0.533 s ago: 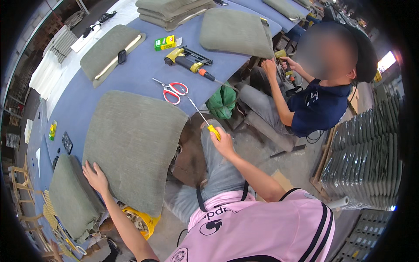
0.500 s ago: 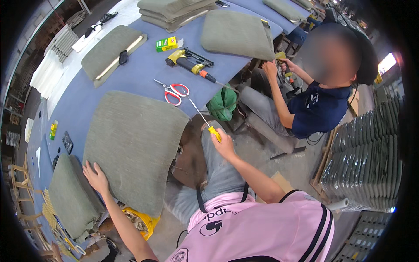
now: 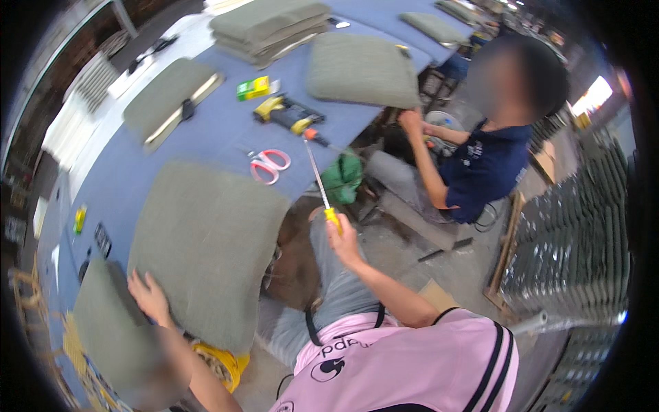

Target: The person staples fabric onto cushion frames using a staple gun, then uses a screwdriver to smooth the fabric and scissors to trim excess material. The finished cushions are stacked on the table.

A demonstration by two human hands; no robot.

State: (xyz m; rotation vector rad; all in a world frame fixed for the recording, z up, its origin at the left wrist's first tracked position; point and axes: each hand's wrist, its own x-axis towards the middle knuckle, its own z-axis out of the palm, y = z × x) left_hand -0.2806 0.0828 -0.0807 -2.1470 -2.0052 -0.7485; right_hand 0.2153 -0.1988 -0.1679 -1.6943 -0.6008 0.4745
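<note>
My right hand (image 3: 344, 244) is closed around the yellow handle of a screwdriver (image 3: 331, 215). Its thin metal shaft points away from me, its tip close to the nail gun's hose end. Spread fingers of my left hand (image 3: 148, 298) lie on the left edge of a large grey-green fabric cushion (image 3: 206, 247), which covers the table's near edge. Red-and-white handled scissors (image 3: 270, 167) lie just beyond this cushion, their blades blurred. Behind them is a yellow-and-black nail gun (image 3: 290, 117). Another grey-green cushion (image 3: 103, 329) sits left of my left hand.
A co-worker (image 3: 487, 165) sits at right, hands under a cushion (image 3: 360, 72). Stacked cushions (image 3: 268, 27) and a green-yellow box (image 3: 254, 88) are on the blue table (image 3: 213, 130). A yellow bucket (image 3: 237, 367) stands below. Plastic-wrapped stacks (image 3: 566, 254) rise at right.
The screwdriver has swung more upright, its tip moving away from the scissors toward the nail gun's hose end. My left hand stays on the cushion. The whole view has shifted slightly.
</note>
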